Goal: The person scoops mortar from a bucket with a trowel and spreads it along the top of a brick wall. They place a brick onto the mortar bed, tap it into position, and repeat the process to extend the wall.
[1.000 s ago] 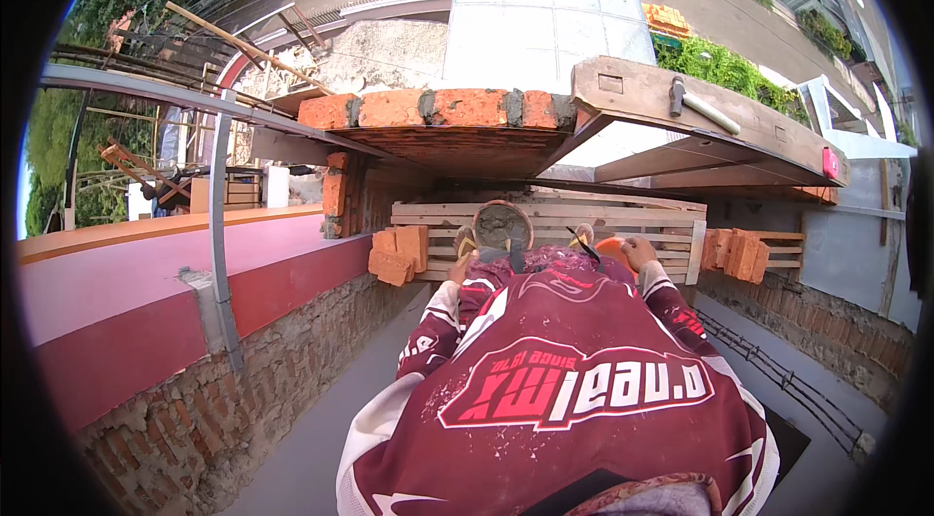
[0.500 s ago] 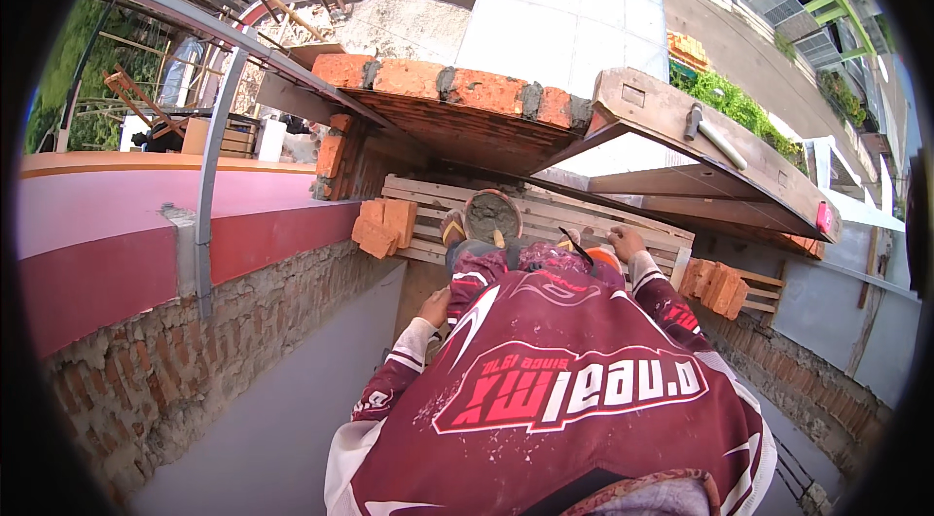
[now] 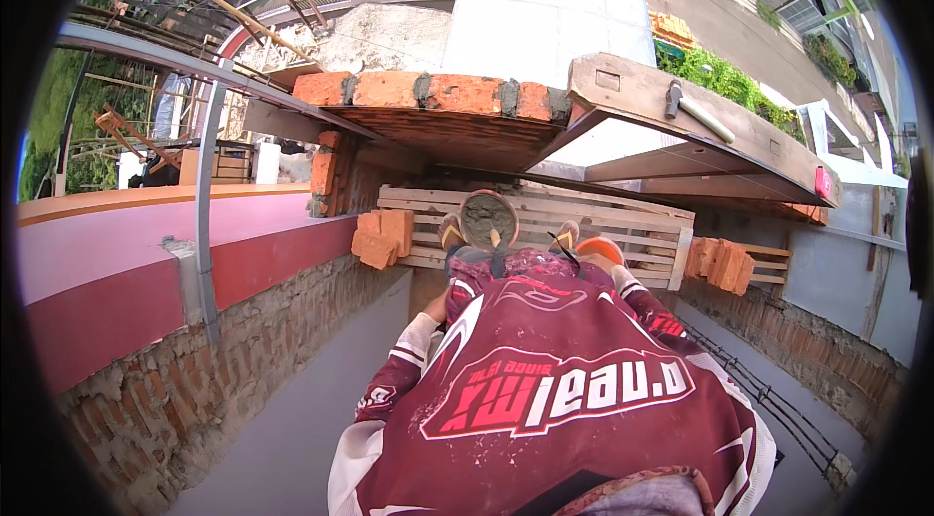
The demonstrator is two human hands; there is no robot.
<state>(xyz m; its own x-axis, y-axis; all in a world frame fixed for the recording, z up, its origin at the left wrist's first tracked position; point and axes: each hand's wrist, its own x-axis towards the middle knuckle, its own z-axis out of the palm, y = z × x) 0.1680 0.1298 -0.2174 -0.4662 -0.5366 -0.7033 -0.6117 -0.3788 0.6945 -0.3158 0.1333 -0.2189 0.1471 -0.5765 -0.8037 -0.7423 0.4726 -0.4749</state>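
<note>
My left hand (image 3: 438, 307) is at my left thigh, its fingers mostly hidden by clothing. Low by my right leg is my right hand (image 3: 600, 261), largely covered by my maroon shirt and beside a rounded orange object (image 3: 602, 248); whether it grips that object cannot be made out. Between my feet stands a round bucket (image 3: 519, 216) of grey wet mortar (image 3: 484, 213). A trowel's pale handle (image 3: 494, 238) sticks out of the mortar toward me. My feet are on a slatted wooden platform (image 3: 632, 214).
Ahead runs a brick course (image 3: 389, 89) with mortar joints, beside a wooden form (image 3: 608, 100) carrying a hammer (image 3: 707, 119). Brick stacks flank me at left (image 3: 382, 238) and right (image 3: 720, 265). A metal post (image 3: 205, 205) rises at left. Steel rods (image 3: 769, 390) stick out at right.
My right hand has moved back toward my body, next to the orange object, and is now mostly hidden. My left hand has slipped further behind clothing. The view has shifted slightly.
</note>
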